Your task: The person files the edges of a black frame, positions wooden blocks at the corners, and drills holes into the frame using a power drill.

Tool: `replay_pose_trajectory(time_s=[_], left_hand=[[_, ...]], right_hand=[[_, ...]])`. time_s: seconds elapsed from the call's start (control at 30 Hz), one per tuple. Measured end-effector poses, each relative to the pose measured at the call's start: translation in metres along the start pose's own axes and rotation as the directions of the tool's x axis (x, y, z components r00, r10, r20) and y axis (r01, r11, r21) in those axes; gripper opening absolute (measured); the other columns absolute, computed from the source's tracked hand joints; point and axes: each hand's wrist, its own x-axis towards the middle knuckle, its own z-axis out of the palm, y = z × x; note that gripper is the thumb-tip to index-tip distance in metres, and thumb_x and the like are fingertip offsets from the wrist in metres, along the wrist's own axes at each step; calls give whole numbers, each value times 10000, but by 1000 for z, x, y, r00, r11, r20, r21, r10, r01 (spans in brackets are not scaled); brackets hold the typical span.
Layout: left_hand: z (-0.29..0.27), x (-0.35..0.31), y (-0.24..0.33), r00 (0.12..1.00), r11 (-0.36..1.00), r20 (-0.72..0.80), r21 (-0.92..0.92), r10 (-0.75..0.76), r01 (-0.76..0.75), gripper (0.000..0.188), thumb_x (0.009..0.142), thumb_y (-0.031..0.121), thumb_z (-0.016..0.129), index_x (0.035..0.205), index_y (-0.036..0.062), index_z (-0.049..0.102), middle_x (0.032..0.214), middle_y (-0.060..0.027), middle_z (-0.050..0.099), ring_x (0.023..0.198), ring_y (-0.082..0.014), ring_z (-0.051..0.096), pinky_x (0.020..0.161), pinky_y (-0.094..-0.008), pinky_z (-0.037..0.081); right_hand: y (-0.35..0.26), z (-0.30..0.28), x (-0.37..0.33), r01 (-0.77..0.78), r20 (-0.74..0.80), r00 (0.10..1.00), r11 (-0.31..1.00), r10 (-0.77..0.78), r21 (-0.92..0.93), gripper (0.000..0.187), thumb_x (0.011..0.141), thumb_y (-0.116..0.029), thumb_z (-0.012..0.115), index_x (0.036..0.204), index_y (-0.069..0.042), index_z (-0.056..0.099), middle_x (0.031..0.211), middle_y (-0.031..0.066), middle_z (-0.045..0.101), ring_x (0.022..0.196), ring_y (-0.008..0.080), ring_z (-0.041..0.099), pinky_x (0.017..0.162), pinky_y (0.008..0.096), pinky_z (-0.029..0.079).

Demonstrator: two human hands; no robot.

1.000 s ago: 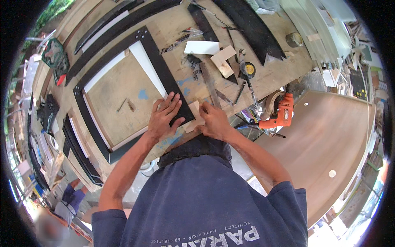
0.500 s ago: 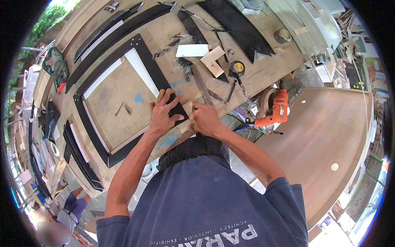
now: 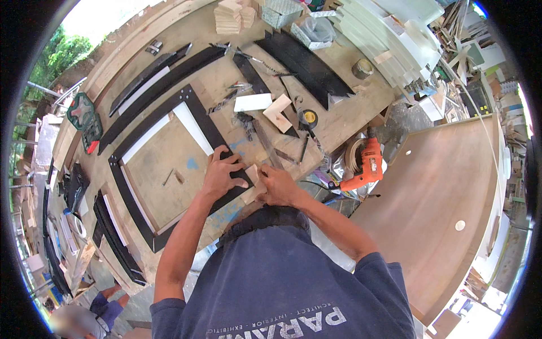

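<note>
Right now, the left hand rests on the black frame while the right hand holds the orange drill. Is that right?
The left hand does rest on the black frame, but the right hand isn't holding the orange drill: the head view shows it holding a pale wooden piece by the frame's corner.

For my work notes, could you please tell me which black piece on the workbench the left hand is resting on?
The four-sided black frame under the left hand; it encloses an opening, whereas the other black pieces are untouched strips.
</note>
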Motion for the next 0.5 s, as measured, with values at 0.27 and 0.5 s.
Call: replay_pose_trajectory(time_s=[0.27, 0.5], left_hand=[[-6, -12, 18, 993, 997, -88, -45, -74, 70, 741, 638, 407, 908, 1294, 123, 709, 1372, -23, 664, 1381, -318, 447, 1139, -513, 347], [1, -56, 29, 831, 952, -490, -274, -262, 139, 474, 810, 258, 861, 1200, 23, 731, 1238, -128, 722, 1203, -304, 619, 1046, -415, 449]], right_hand=[[-3, -8, 0, -58, 64, 996, 998, 59, -23, 798, 679, -346, 893, 1278, 74, 574, 1197, 207, 584, 1041, 409, 654, 872, 468, 553], [-14, -46, -7, -55, -153, 983, 956, 103, 289, 720, 755, -276, 894, 1348, 15, 608, 1173, 186, 634, 897, 298, 688, 821, 384, 568]])
